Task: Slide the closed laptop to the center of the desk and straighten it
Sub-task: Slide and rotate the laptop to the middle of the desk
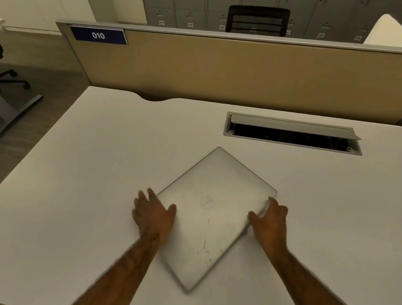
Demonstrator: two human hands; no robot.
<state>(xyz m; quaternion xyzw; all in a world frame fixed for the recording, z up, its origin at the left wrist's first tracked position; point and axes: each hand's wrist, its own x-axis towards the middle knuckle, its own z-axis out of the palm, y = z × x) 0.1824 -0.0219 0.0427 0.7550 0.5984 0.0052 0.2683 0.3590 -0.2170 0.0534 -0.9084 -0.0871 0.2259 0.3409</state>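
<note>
Two bare forearms enter the view from the bottom edge, each ending in a bare hand. The left hand (pixel 153 213) and the right hand (pixel 271 223) carry no rings, gloves or bands that can be seen. Neither wrist shows a watch or bracelet. No sleeve reaches the visible part of either arm. Fine hair covers both forearms. The picture is slightly blurred, so fingernails and smaller marks cannot be made out.

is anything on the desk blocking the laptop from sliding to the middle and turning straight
Nothing visible does. The laptop lies skewed on bare desk, with the left hand and right hand on its edges. The open cable tray sits farther back, apart from it.
</note>
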